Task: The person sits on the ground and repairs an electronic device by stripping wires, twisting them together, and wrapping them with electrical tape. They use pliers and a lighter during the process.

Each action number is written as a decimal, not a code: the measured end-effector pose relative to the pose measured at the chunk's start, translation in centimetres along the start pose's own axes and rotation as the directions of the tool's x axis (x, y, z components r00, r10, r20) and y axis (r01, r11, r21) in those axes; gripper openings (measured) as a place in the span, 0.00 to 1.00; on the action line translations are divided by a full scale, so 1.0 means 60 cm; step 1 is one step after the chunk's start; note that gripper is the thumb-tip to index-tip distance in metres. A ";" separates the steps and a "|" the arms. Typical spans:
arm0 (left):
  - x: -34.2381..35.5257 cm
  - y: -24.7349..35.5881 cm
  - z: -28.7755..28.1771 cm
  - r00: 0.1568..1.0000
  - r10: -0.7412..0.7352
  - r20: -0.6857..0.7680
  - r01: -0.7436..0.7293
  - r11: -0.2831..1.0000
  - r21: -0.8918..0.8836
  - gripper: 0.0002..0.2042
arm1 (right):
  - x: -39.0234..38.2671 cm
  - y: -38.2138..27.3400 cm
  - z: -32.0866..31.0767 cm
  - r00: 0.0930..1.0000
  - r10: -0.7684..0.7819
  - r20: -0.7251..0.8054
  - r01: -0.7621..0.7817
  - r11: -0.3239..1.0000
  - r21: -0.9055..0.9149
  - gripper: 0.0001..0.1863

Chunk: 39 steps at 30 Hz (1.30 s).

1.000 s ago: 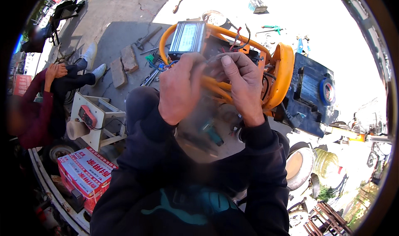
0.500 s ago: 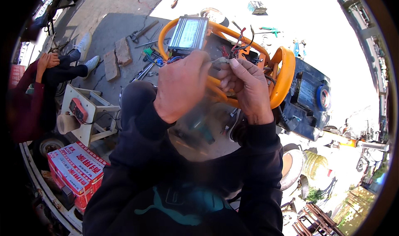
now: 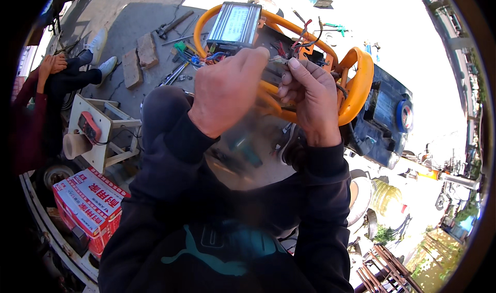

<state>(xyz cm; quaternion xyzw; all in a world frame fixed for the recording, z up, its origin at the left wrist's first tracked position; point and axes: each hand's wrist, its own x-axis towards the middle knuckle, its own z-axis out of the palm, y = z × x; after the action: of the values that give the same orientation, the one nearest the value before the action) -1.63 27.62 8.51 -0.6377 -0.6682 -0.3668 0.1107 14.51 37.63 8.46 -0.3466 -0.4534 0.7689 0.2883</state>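
My left hand (image 3: 226, 92) is closed with its back toward me, its fingertips pinching one end of a thin pale wire (image 3: 277, 59). Thumb and forefinger of my right hand (image 3: 313, 97) pinch the wire's other side, and its remaining fingers curl beneath. Both hands are above an orange tubular frame (image 3: 363, 81). Behind my left hand, a finned silver box (image 3: 235, 24) rests on this frame. Red and black wires (image 3: 305, 33) stick up just beyond my right hand. My left fingers partly hide the wire, so its exact end does not show.
Bricks (image 3: 132, 68), a hammer (image 3: 173, 24) and scattered tools lie at the left. A stool (image 3: 92, 112) carries a red multimeter (image 3: 90, 127). Beside it sits another person (image 3: 39, 94). A black casing with a blue tape roll (image 3: 404, 116) stands right; a red-white carton (image 3: 90, 202) is lower left.
The whole scene has shifted slightly up and left in the view. Both hands keep their pinch on the wire, with only slight movement at the left fingers.
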 end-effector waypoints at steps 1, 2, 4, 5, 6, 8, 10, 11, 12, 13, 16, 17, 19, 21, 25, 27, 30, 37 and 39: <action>0.000 0.001 0.000 1.000 0.022 -0.022 -0.022 1.000 0.012 0.09 | -0.001 -0.002 0.000 1.000 0.016 -0.018 -0.016 1.000 -0.003 0.12; 0.000 0.002 -0.001 0.998 0.044 -0.044 -0.043 0.999 0.025 0.10 | 0.000 -0.001 0.000 0.999 0.019 -0.034 -0.019 1.000 -0.006 0.12; 0.000 0.000 -0.004 0.993 0.111 -0.044 -0.109 0.993 0.052 0.10 | 0.003 0.003 0.002 0.998 0.020 -0.064 -0.020 1.000 -0.001 0.12; 0.001 0.000 -0.005 0.989 0.144 -0.043 -0.141 0.988 0.065 0.10 | 0.006 0.003 0.001 0.997 0.020 -0.070 -0.021 1.000 -0.010 0.13; -0.001 -0.001 -0.006 0.988 0.150 -0.026 -0.148 0.986 0.077 0.11 | 0.010 0.004 0.002 0.997 0.021 -0.072 -0.023 1.000 -0.018 0.13; -0.003 -0.002 -0.007 0.987 0.162 0.008 -0.162 0.982 0.101 0.11 | 0.012 0.005 0.005 0.998 0.017 -0.068 -0.020 0.999 -0.037 0.13; -0.004 -0.002 -0.002 0.988 0.155 -0.024 -0.152 0.984 0.093 0.11 | 0.012 0.004 0.011 0.998 0.006 -0.057 -0.010 0.998 -0.061 0.13; -0.003 -0.003 0.001 0.988 0.152 -0.040 -0.148 0.985 0.089 0.10 | 0.012 0.004 0.012 0.999 0.010 -0.052 -0.013 0.998 -0.056 0.13; -0.004 -0.004 0.002 0.988 0.152 -0.026 -0.149 0.984 0.097 0.12 | 0.011 0.004 0.010 0.999 0.016 -0.046 -0.018 0.998 -0.055 0.13; -0.005 -0.006 0.002 0.988 0.153 -0.011 -0.151 0.983 0.104 0.13 | 0.011 0.004 0.009 0.999 0.021 -0.040 -0.023 0.998 -0.053 0.13; -0.005 -0.005 0.003 0.988 0.156 0.002 -0.155 0.981 0.113 0.14 | 0.010 0.005 0.005 0.999 0.024 -0.024 -0.025 0.999 -0.042 0.13; -0.005 -0.004 0.003 0.988 0.157 0.000 -0.156 0.981 0.114 0.13 | 0.010 0.006 0.004 0.999 0.021 -0.025 -0.022 0.999 -0.040 0.13; -0.001 0.000 0.001 0.987 0.158 0.004 -0.157 0.982 0.107 0.13 | 0.010 0.005 0.003 1.000 0.008 -0.030 -0.009 0.999 -0.031 0.13; 0.001 0.002 0.000 0.987 0.160 0.003 -0.159 0.981 0.107 0.13 | 0.011 0.006 0.002 0.999 0.004 -0.032 -0.005 1.000 -0.021 0.13; 0.002 0.003 -0.005 0.987 0.155 0.029 -0.158 0.981 0.115 0.13 | 0.013 0.008 0.001 1.000 0.001 -0.028 -0.002 0.999 -0.049 0.14; 0.003 0.005 -0.007 0.989 0.140 0.055 -0.146 0.982 0.122 0.13 | 0.014 0.010 0.003 0.999 -0.018 -0.035 0.016 0.999 -0.052 0.13; 0.004 0.006 -0.009 0.990 0.118 0.076 -0.128 0.982 0.142 0.14 | 0.014 0.014 0.006 0.998 -0.037 -0.049 0.034 0.997 -0.073 0.12; 0.007 -0.003 -0.007 0.985 0.172 -0.018 -0.169 0.978 0.122 0.14 | 0.013 0.011 0.011 0.996 -0.040 -0.084 0.033 0.997 -0.076 0.13; 0.008 -0.003 -0.009 0.983 0.185 -0.006 -0.182 0.973 0.140 0.13 | 0.013 0.013 0.012 0.995 -0.052 -0.085 0.044 0.995 -0.090 0.13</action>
<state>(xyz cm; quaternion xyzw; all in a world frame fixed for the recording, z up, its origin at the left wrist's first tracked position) -2.05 27.67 9.16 -0.6839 -0.6293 -0.3137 0.1947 13.40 37.53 7.78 -0.3814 -0.4820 0.7250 0.3107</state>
